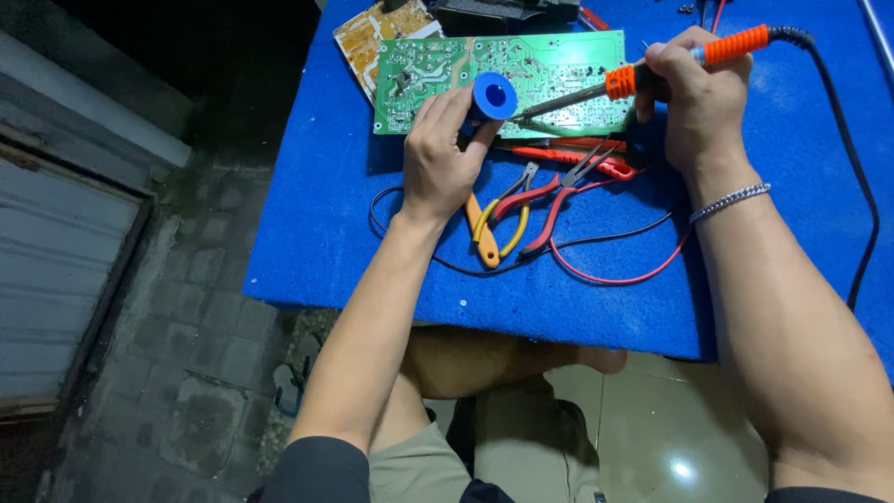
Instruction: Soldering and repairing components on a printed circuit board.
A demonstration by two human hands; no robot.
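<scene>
Near the top centre of the frame, the left hand [445,154] wraps its fingers around a blue plastic solder spool [492,97], held just over the lower edge of a green rectangular circuit board [503,79]. At upper right, the right hand [694,98] grips an orange-handled soldering iron [652,74], whose metal tip reaches toward the spool. Below them, orange-handled pliers [489,228] and red-handled pliers [559,200] lie on the blue felt-covered table [317,224] among red and black wires [605,270].

I see no packages, labels, signs or screens here; only tools, boards and wires on the blue table, none of them packaged or tagged.
</scene>
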